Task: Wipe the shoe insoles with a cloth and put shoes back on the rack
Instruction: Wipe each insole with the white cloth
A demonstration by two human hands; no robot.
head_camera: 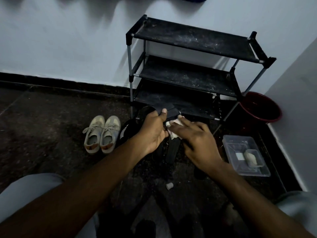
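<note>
My left hand [152,131] grips a dark insole [169,109] in front of the black shoe rack [192,73], thumb on top of it. A white cloth [173,127] lies against the insole, and my right hand [197,140] presses on it with fingers stretched out. Below the hands, another dark insole [173,150] lies on the floor. A black shoe [126,130] with white lettering sits just left of my left hand. A pair of beige sneakers [102,133] stands side by side on the floor further left.
The three-shelf rack stands in the corner with bare, dusty shelves. A dark red bucket [262,107] sits to its right. A clear plastic tub [247,157] holding small items lies at right. A small grey cap [169,185] lies on the dark floor.
</note>
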